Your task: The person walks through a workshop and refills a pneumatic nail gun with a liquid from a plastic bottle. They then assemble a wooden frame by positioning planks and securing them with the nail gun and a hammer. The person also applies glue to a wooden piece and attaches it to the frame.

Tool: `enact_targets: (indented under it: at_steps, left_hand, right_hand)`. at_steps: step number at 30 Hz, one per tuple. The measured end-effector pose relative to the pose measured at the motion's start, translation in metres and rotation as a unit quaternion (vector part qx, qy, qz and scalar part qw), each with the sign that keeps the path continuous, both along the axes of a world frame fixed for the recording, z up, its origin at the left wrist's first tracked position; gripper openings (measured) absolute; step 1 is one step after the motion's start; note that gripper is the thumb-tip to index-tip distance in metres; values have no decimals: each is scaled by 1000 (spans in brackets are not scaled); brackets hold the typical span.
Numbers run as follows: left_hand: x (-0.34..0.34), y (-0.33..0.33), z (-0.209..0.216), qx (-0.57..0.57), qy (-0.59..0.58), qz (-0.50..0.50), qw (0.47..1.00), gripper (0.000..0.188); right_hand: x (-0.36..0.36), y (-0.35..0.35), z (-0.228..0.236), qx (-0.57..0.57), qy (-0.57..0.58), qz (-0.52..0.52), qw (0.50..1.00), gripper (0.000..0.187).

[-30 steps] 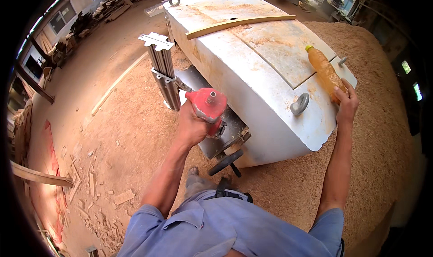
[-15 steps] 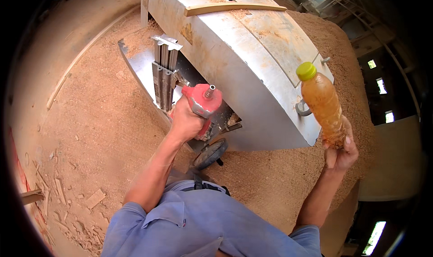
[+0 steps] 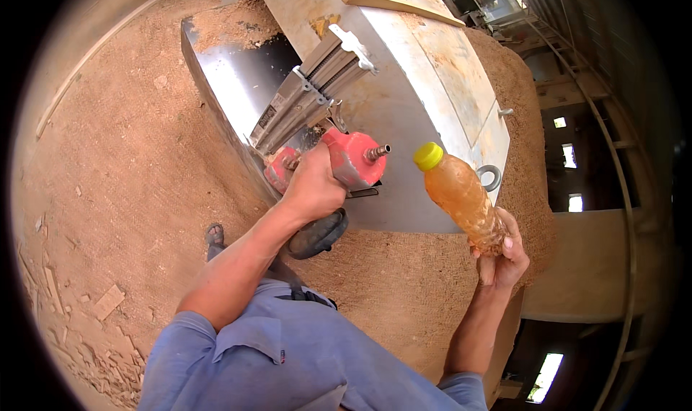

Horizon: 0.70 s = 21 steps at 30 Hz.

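My left hand (image 3: 315, 187) is closed around a red pneumatic nail gun (image 3: 357, 160), whose metal air fitting points right. Long silver magazine rails (image 3: 313, 86) slant up from the hand. Another red body (image 3: 282, 169) with its own fitting shows on the left side of the same hand; whether it is a second gun I cannot tell. My right hand (image 3: 504, 252) grips the lower end of a clear plastic bottle (image 3: 465, 202) of amber liquid, tilted left, with its yellow-green cap (image 3: 428, 156) on.
A grey metal machine housing (image 3: 404, 86) stands ahead, with a wooden strip (image 3: 404, 7) on top and a ring handle (image 3: 489, 177). A shiny metal tray (image 3: 234, 79) holds sawdust. Wood scraps (image 3: 109, 303) lie on the sawdust-covered floor. A dark rounded object (image 3: 317, 234) is below my left hand.
The nail gun has turned, its rails now leaning up to the right and its fitting pointing right. The bottle has moved left and tilts further. My view has shifted; a foot now shows.
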State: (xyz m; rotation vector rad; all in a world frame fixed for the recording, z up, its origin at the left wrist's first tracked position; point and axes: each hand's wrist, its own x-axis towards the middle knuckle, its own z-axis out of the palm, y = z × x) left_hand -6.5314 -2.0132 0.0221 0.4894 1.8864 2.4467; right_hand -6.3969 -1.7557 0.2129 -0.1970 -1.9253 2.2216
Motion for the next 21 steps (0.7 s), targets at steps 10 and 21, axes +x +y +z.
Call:
enact_targets:
  at_steps: [10,21]
  left_hand:
    - [-1,11,-31,-40,-55,3,998,44]
    - [-1,9,-37,-31,-19,-3,999,43]
  right_hand:
    - [-14,6,-4,37,-15,37,999,60]
    - [-29,-8,-4,75,-36,11,997,60]
